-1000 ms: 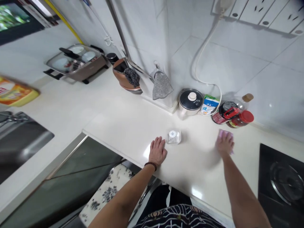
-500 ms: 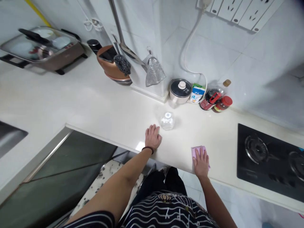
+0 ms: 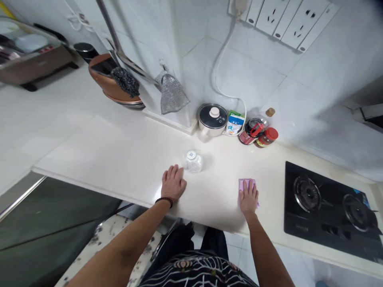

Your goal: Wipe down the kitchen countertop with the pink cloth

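My right hand [image 3: 248, 197] lies flat, fingers apart, pressing a small pink cloth [image 3: 247, 183] onto the white countertop [image 3: 119, 155] near its front edge. My left hand [image 3: 172, 183] rests palm down on the counter, fingers together, with a dark bead bracelet at the wrist. Just beyond its fingertips stands a small clear glass jar [image 3: 193, 160] with a white lid; the hand is close to it but not holding it.
A black gas hob [image 3: 329, 207] is set into the counter at the right. Along the wall stand a small lidded pot [image 3: 212, 119], a carton [image 3: 234, 122] and sauce bottles [image 3: 259, 133]. A brown pan [image 3: 112, 81], a hanging scourer [image 3: 172, 93] and an electric cooker [image 3: 26, 56] are at the left.
My right hand swept the pink cloth from near the bottles back toward the counter's front edge, then slightly forward. The left hand stayed by the jar. The view shifted right.
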The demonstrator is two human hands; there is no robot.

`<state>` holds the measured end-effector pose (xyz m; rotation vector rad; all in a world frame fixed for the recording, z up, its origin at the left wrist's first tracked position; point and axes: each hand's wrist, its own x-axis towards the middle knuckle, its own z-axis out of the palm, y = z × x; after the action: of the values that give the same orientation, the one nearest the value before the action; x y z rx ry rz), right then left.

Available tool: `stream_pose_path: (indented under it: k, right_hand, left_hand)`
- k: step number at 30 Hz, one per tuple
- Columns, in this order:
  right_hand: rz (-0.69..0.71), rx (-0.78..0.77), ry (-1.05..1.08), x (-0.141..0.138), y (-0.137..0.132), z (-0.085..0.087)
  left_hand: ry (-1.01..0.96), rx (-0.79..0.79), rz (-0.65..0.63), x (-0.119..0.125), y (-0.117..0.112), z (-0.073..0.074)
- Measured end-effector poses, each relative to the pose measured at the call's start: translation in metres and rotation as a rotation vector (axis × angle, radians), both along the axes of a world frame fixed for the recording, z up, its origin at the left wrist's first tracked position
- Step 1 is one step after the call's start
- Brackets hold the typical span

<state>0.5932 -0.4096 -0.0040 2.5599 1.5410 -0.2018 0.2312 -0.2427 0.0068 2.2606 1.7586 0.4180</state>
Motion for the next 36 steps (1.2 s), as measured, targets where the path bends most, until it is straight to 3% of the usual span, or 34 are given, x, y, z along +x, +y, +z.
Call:
stream_pose_path:
  k: [4,8,13,19,22,24,30,32,34,36]
  right_hand:
    - [-0.018,-0.016,-0.003,0.062,0.093,0.007]
    - [0.003,0.016,0.005,0.117,0.153,0.003]
    - [0.056,0.061,0.013,0.160,0.181,-0.003]
    - [0.010,0.041,0.029,0.157,0.182,0.002]
    - [-0.030,0.041,0.041,0.147,0.150,0.004]
    - [-0.040,0.061,0.050,0.141,0.106,0.004]
    - [-0.124,0.172,-0.011,0.113,-0.089,-0.008]
    - [-0.162,0.201,-0.021,0.099,-0.143,-0.012]
    - [-0.194,0.217,-0.011,0.088,-0.176,-0.014]
    - [-0.217,0.230,0.003,0.081,-0.190,-0.015]
  left_hand:
    - [0.023,0.003,-0.004,-0.003,0.002,-0.003]
    - [0.053,-0.001,0.005,-0.008,0.002,-0.005]
    - [0.059,-0.038,0.014,-0.010,0.002,-0.003]
    - [0.067,-0.037,0.027,-0.005,0.004,0.005]
    - [0.060,-0.016,0.019,-0.004,0.005,0.007]
    - [0.054,-0.003,0.012,-0.004,0.005,0.006]
    - [0.021,0.023,0.004,-0.003,0.005,0.005]
    - [0.002,0.025,0.008,-0.002,0.005,0.005]
    - [-0.019,0.020,0.012,-0.001,0.005,0.005]
    - [-0.042,0.005,0.013,-0.001,0.005,0.006]
